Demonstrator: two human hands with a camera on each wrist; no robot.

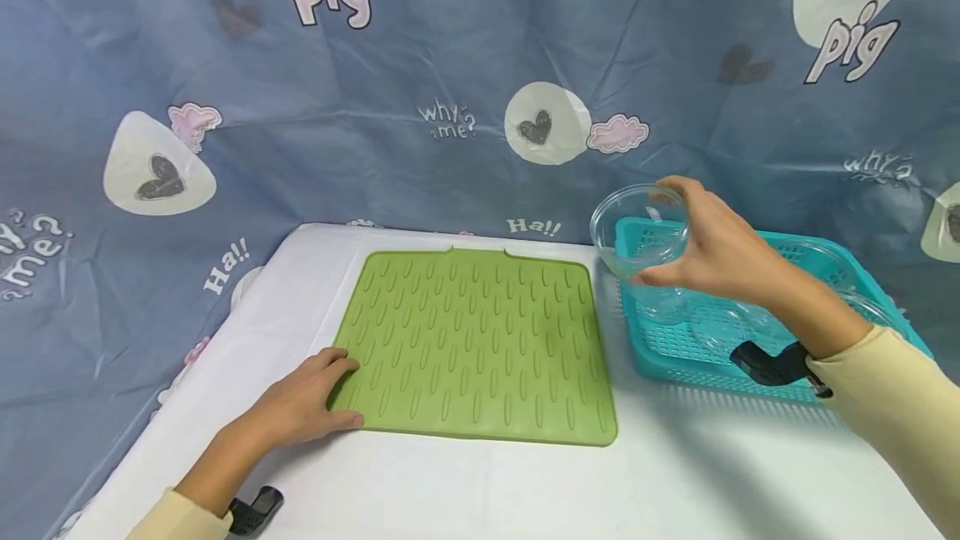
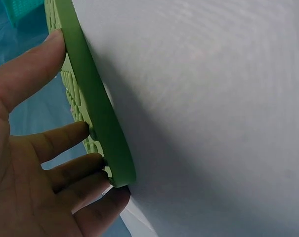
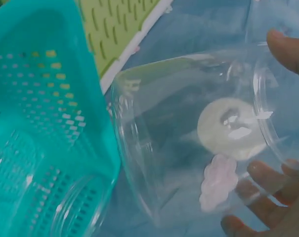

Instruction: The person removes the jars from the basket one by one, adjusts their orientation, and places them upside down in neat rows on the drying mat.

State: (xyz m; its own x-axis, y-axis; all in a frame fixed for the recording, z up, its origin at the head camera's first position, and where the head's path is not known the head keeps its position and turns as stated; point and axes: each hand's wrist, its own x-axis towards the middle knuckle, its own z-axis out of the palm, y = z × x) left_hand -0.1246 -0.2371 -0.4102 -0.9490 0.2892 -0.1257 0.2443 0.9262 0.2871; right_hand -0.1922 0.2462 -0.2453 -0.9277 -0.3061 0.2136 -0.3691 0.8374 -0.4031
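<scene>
My right hand (image 1: 705,240) grips a clear deep bowl (image 1: 637,232) by its side, thumb below and fingers at the rim, held up over the left end of a turquoise basket (image 1: 652,361). The right wrist view shows the see-through bowl (image 3: 179,133) between thumb and fingers, beside the basket wall. My left hand (image 1: 303,402) rests at the near left corner of a green ridged mat (image 1: 480,340). In the left wrist view its spread, slightly bent fingers touch the mat's edge (image 2: 107,128).
More clear containers (image 1: 723,327) lie inside the basket, partly behind my right arm. White cloth (image 1: 450,490) covers the table. A blue printed curtain (image 1: 450,48) hangs behind the table and along its left side.
</scene>
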